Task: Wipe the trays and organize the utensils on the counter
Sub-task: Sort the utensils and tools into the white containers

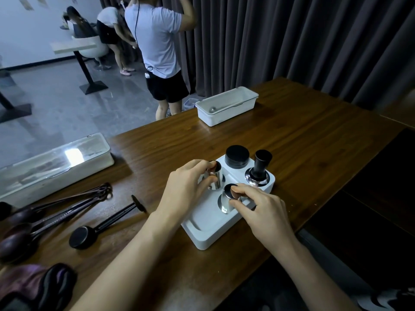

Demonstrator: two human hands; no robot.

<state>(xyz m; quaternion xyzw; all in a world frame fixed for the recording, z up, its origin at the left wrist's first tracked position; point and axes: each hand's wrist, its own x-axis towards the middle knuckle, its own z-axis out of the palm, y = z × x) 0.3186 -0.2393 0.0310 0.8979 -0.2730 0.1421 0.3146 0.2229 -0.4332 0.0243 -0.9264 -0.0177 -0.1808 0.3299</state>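
A white holder tray [208, 234] sits on the wooden counter [303, 153] in front of me. My left hand [186, 187] grips a steel cup [216, 179] standing in the tray's back-left socket. My right hand [262, 214] pinches a second steel cup [228, 199] in the front socket. A black round tin [237, 156] and a black-handled tamper [258, 173] stand in the two far sockets. Dark spoons [45, 218] and a black scoop [98, 228] lie loose on the counter to the left.
A lidded white box [51, 162] rests at the left edge. An open white bin [226, 105] holding a metal spoon stands at the far side. A dark purple cloth [38, 286] lies bottom left. People stand beyond the counter by grey curtains.
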